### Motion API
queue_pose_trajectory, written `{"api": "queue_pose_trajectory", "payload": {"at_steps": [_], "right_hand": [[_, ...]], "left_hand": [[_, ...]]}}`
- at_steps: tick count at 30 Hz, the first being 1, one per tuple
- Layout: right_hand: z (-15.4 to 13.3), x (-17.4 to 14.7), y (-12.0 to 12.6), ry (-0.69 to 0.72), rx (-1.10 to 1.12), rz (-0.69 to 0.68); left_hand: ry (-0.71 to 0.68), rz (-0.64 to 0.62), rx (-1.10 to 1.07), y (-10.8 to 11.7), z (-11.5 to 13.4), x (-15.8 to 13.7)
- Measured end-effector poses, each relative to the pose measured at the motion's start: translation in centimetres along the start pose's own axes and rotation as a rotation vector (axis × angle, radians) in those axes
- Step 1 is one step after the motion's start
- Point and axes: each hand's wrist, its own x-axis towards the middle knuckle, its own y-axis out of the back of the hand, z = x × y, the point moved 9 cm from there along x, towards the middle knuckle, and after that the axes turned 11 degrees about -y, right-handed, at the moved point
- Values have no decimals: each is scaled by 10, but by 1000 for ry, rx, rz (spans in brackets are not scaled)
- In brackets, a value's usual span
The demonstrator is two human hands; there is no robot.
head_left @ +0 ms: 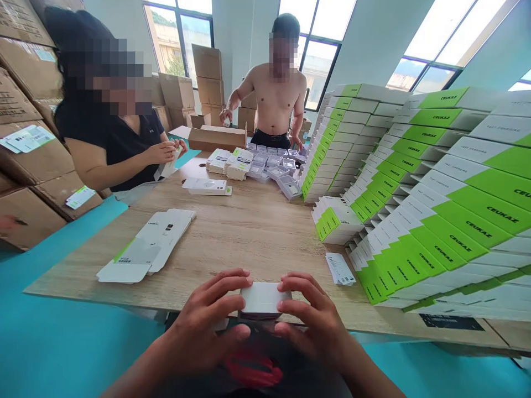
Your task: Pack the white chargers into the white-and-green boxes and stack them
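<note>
At the front edge of the table, a small white box-shaped thing [265,297] lies between my two hands. Whether it is a carton or a pile of folded paper, I cannot tell. My left hand [211,315] presses its fingertips against the left end. Fingers of my right hand [313,315] grip the right end, with both thumbs low on the near side. To the left lies a pile of flat white-and-green cartons [151,243]. Small printed leaflets [341,269] lie right of my right hand.
Tall stacks of white-and-green boxes [440,182] line the right side. Clear plastic cases [276,166], carton piles [232,160] and an open cardboard box [218,137] sit at the far end. One person handles a carton [169,163] at left; another stands behind the table.
</note>
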Motion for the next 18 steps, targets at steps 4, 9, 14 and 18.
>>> {"api": "queue_pose_trajectory", "payload": {"at_steps": [4, 9, 14, 18], "right_hand": [[0, 10, 0, -196, 97, 5], [10, 9, 1, -333, 178, 106], [4, 7, 1, -193, 138, 59], [0, 0, 3, 0, 53, 3]], "left_hand": [[294, 57, 21, 5, -11, 1], [468, 182, -14, 4, -18, -3], [418, 189, -102, 5, -10, 2], [176, 127, -13, 7, -1, 0]]}}
